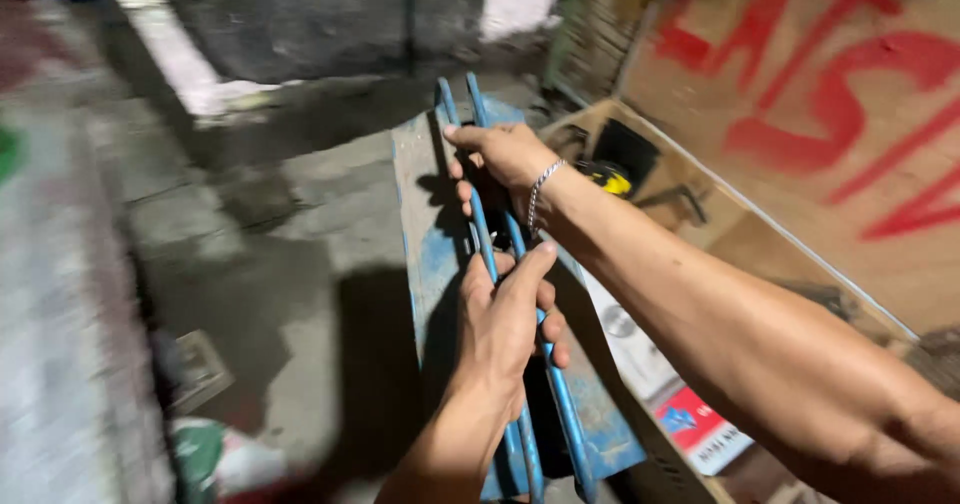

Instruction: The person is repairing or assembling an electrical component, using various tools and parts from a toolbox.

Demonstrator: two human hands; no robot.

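Left hand (505,329) nearest, fingers wrapped on the blue handles (490,254) of the toolbox (430,264), right hand (505,154) gripping farther up, the bars' long axis running straight away from us between both fists.

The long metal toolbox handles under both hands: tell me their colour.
Blue, worn and scuffed. The metal toolbox handles show best in the head view, gripped by the left hand and right hand.

Two hands (500,324) (505,154), two blue bars (480,224) (560,394), one bracelet (540,189).
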